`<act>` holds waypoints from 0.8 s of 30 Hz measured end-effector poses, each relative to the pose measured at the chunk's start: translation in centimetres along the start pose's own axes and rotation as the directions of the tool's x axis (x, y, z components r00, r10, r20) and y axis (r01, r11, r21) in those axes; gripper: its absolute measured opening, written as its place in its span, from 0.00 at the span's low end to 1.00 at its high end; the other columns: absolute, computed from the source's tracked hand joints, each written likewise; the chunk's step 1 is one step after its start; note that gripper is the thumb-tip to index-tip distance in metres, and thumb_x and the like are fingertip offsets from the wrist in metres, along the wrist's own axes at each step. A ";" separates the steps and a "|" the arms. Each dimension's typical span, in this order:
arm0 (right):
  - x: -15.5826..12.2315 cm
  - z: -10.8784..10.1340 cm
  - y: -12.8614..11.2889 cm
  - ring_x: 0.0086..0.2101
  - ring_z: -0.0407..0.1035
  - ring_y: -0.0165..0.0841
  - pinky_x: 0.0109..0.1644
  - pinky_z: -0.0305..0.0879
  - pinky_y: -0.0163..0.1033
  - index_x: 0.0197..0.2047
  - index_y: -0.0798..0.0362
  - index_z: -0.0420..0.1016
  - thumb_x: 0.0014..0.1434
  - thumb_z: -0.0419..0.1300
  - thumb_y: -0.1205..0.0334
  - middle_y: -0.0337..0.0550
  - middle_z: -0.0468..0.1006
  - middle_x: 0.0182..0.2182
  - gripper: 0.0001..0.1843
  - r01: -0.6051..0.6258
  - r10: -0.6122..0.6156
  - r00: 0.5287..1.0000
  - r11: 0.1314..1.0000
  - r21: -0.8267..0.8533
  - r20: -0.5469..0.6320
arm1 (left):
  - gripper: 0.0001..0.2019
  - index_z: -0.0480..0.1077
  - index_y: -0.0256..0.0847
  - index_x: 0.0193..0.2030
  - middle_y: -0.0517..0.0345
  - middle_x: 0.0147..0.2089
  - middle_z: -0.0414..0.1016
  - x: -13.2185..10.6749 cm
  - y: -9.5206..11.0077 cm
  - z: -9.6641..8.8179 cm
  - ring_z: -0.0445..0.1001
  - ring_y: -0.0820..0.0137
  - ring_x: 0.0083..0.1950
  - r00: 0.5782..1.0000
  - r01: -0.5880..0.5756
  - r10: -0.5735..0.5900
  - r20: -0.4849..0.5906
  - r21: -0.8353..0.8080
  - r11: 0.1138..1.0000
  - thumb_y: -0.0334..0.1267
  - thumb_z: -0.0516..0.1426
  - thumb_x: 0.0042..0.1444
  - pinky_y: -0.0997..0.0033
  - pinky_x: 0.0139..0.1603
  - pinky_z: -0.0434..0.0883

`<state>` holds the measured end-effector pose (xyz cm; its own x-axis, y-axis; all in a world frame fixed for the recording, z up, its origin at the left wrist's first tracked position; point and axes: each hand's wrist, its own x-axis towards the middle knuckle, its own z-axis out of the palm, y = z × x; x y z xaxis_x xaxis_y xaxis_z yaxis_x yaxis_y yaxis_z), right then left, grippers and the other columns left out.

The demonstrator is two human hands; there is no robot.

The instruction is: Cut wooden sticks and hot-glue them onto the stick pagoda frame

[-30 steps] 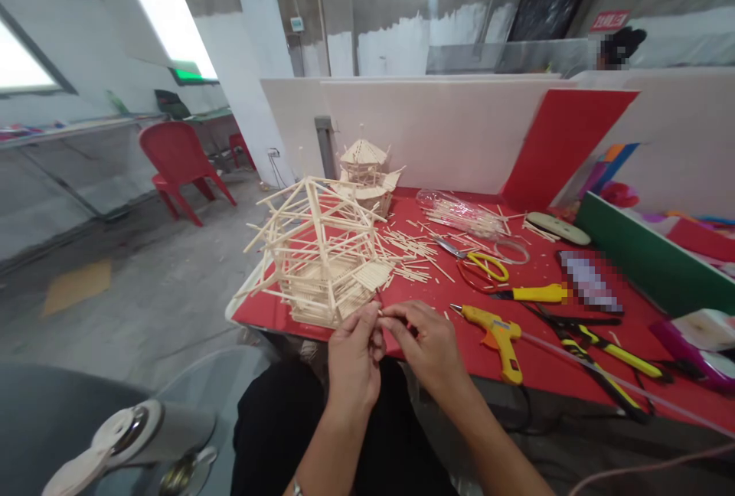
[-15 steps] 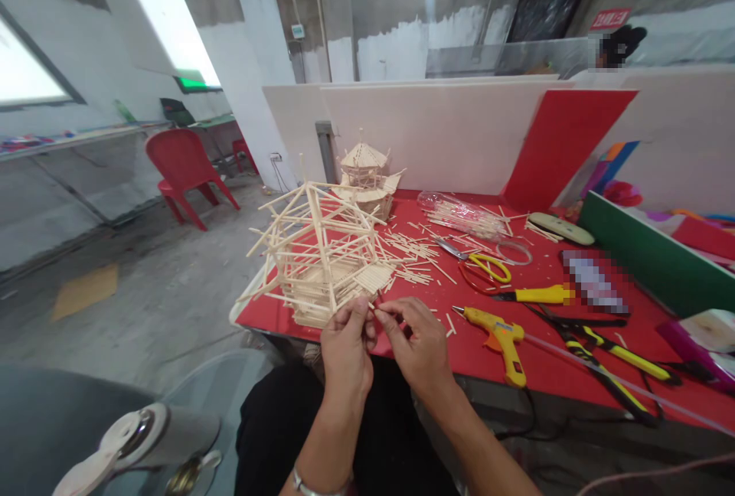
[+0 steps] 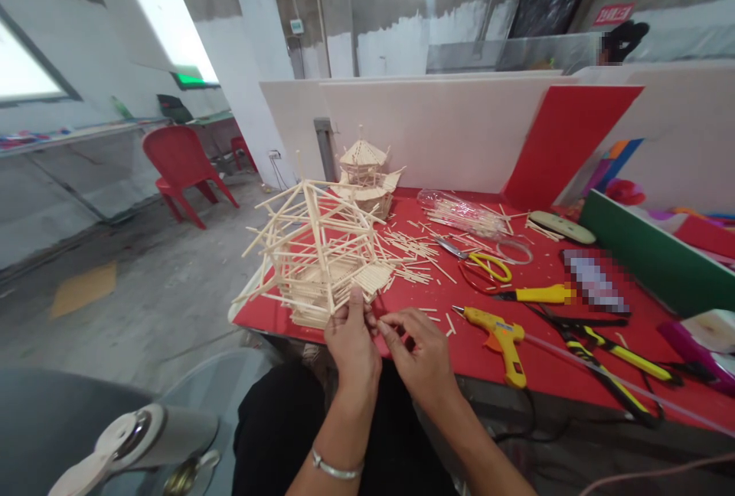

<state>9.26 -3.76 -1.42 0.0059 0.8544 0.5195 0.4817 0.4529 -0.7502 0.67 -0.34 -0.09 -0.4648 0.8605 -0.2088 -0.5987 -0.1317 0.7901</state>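
While near the stick model [image 3: 320, 247], left hand [image 3: 353, 343] and right hand [image 3: 422, 350] half-closed, contents unclear.

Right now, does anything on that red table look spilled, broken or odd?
The loose sticks stand out: they lie scattered at differing angles beside the open-framed stick model, while others lie bunched together at the clear plastic wrapper farther back. It looks messy rather than wrong; I see nothing plainly broken.
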 end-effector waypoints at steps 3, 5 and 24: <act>-0.2 -0.1 0.0 0.35 0.70 0.31 0.38 0.64 0.36 0.38 0.50 0.75 0.64 0.55 0.61 0.41 0.77 0.33 0.07 -0.001 0.001 1.000 1.000 0.002 0.003 | 0.19 0.65 0.37 0.22 0.66 0.16 0.64 -0.1 -0.5 0.3 0.59 0.80 0.16 1.000 -0.018 0.018 0.005 0.003 1.000 0.49 0.66 0.45 0.80 0.16 0.57; -0.2 -0.2 0.1 0.34 0.69 0.31 0.37 0.64 0.35 0.38 0.50 0.75 0.64 0.55 0.61 0.41 0.77 0.33 0.08 -0.012 0.012 1.000 1.000 0.000 0.005 | 0.19 0.65 0.38 0.23 0.66 0.17 0.64 -0.1 -0.7 0.4 0.59 0.80 0.16 1.000 -0.024 0.024 0.015 0.003 1.000 0.50 0.65 0.46 0.80 0.17 0.57; 0.2 -1.4 0.2 0.32 0.69 0.31 0.37 0.64 0.36 0.37 0.50 0.75 0.63 0.55 0.60 0.40 0.77 0.31 0.08 -0.015 0.009 0.998 0.996 -0.088 -0.070 | 0.20 0.66 0.37 0.23 0.66 0.18 0.66 0.0 -0.7 0.6 0.60 0.80 0.16 0.998 -0.065 0.065 -0.002 0.086 0.994 0.53 0.63 0.48 0.79 0.16 0.55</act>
<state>10.55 -3.84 -0.89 0.0711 0.8386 0.5401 0.5569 0.4158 -0.7190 1.45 0.04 -0.33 -0.5044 0.8489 -0.1579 -0.5088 -0.1444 0.8487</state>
